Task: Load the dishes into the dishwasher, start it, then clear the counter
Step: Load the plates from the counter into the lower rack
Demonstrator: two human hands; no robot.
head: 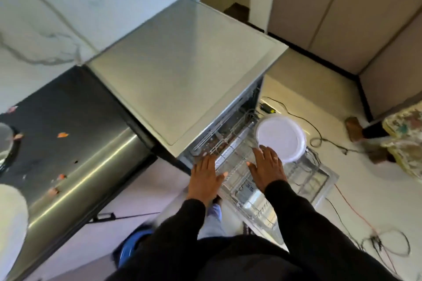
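Note:
A steel dishwasher stands open below me, its wire rack pulled out over the lowered door. A white plate sits in the rack's far part. My left hand lies flat with straight fingers at the rack's left front edge, close to the dishwasher body. My right hand is spread open over the rack, just left of the plate; I cannot tell whether it touches the wires. Neither hand holds anything.
A dark steel counter with small orange scraps lies to the left, with a glass item at its left edge. Cables trail over the floor on the right. A blue object sits on the floor near my legs.

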